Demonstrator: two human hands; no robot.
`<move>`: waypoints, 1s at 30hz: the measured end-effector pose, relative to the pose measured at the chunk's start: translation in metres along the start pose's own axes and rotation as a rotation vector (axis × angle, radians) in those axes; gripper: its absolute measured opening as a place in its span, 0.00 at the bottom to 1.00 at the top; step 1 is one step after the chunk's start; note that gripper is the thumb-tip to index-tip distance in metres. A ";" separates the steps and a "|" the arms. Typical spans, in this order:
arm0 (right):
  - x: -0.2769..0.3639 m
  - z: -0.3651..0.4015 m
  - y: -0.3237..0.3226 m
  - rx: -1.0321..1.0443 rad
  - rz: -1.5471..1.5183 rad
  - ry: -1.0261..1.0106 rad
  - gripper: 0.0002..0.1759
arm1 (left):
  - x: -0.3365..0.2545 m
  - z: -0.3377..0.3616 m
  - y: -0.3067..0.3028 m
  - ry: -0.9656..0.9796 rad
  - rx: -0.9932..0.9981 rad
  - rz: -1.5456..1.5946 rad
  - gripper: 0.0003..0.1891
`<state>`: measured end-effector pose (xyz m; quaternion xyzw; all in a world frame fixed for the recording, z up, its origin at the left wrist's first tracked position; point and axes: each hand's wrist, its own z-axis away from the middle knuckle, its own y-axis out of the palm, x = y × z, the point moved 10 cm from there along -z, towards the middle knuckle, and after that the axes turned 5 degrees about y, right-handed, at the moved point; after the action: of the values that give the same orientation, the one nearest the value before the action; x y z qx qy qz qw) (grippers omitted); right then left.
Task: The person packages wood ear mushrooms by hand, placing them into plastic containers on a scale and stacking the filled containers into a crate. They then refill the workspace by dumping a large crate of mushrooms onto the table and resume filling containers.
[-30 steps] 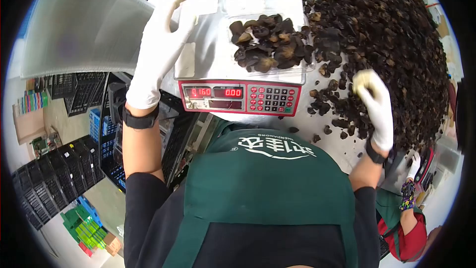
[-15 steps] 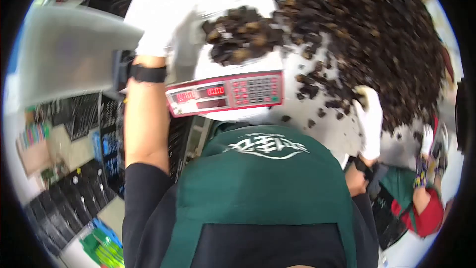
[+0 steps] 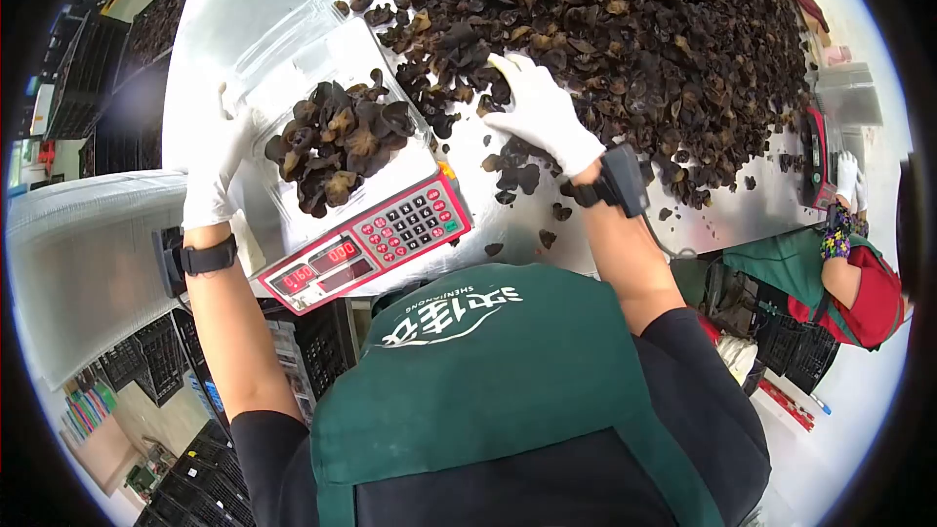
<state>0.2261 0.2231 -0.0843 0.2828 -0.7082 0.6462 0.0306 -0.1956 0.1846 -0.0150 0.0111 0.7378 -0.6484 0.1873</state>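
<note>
A red-framed digital scale [image 3: 366, 252] stands at the table's front edge with its display lit. On it rests a clear plastic tray [image 3: 276, 49] holding a clump of dark, frilly fungus pieces [image 3: 337, 141]. Beside the tray's left edge is my left hand [image 3: 217, 158], in a white glove, its fingers apart and nothing seen in them. My right hand [image 3: 537, 109], also gloved in white, reaches over the near-left edge of a large fungus heap [image 3: 673, 49], thumb and fingers apart, with dark pieces between and under them.
Loose pieces lie on the metal table [image 3: 586, 249] in front of the heap. Stacked clear trays [image 3: 98, 263] stand at the left. At the far right a co-worker in red [image 3: 864, 288] works near another scale [image 3: 816, 156]. Black crates [image 3: 185, 488] are at lower left.
The view has turned, and the blur has cleared. My right hand has moved from the heap's near side to its left edge, closer to the scale. My left hand is now lower, beside the tray.
</note>
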 end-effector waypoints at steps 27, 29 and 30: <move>0.043 -0.053 -0.047 0.294 -1.201 0.207 0.15 | -0.018 0.024 -0.025 0.021 -0.073 0.141 0.28; 0.086 -0.059 -0.064 0.299 -1.203 0.068 0.14 | -0.028 0.029 -0.042 0.079 -0.182 0.057 0.27; 0.103 -0.061 -0.066 0.340 -1.187 0.056 0.14 | -0.030 0.032 -0.047 0.156 -0.284 -0.025 0.26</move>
<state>0.1493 0.2423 0.0269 0.6124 -0.3161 0.6299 0.3582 -0.1714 0.1536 0.0352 0.0256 0.8344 -0.5371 0.1208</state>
